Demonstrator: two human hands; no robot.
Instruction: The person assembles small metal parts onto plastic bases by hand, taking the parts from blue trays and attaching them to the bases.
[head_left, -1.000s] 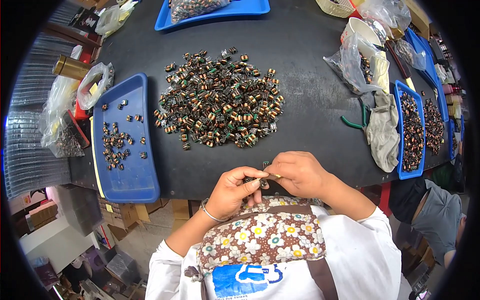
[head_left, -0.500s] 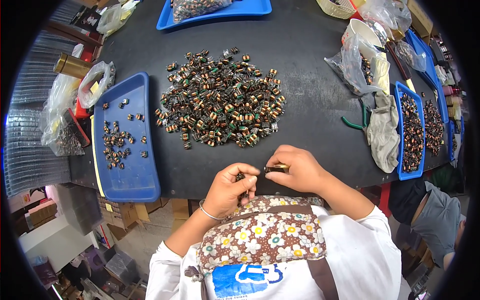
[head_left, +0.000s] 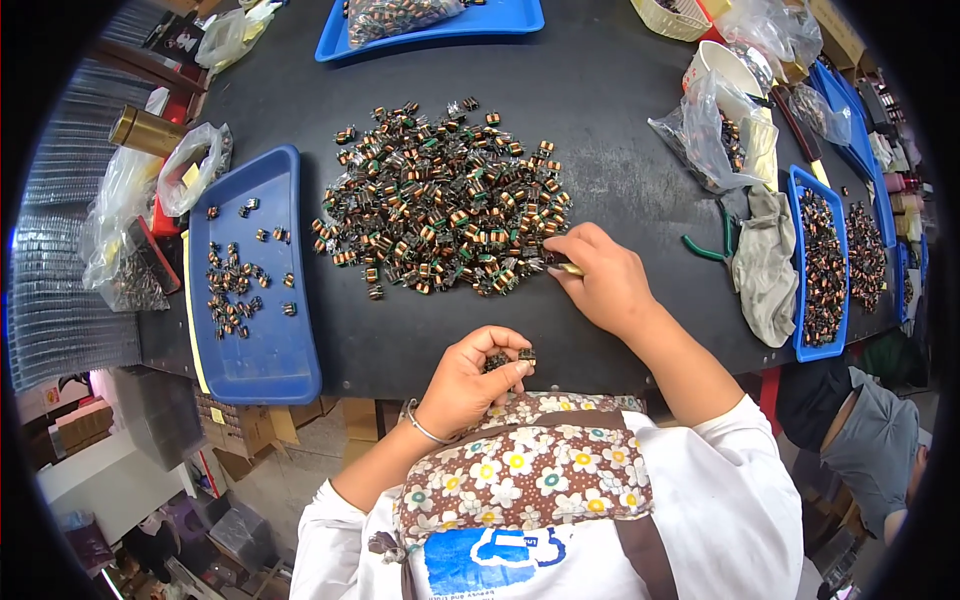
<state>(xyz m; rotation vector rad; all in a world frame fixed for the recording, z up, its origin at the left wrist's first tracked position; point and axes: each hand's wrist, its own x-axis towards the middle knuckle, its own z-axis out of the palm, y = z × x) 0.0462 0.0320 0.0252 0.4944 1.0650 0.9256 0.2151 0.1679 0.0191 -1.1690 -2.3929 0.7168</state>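
A large heap of small copper-wound coils [head_left: 440, 200] with black, green and metal parts lies on the dark table. My left hand [head_left: 470, 375] is closed near the table's front edge around several of these coils; one coil [head_left: 527, 355] shows at its thumb and fingertips. At the lower right edge of the heap, my right hand [head_left: 605, 280] is closed on a slim black and yellowish tool [head_left: 569, 268], mostly hidden by the fingers. Its exact kind cannot be made out. The right fingertips are at the outermost coils, and whether they touch one is unclear.
To the left, a blue tray [head_left: 255, 365] holds scattered coils. Rightward lie green-handled pliers [head_left: 708, 249], a grey cloth [head_left: 768, 270], a narrow blue tray [head_left: 823, 345] full of coils and a plastic bag [head_left: 700, 140]. Another blue tray [head_left: 500, 22] stands at the back.
My right hand has moved up and away from my left hand to the heap's edge with the tool in it. The left hand stays nearly in place, a coil now visible at its fingertips.
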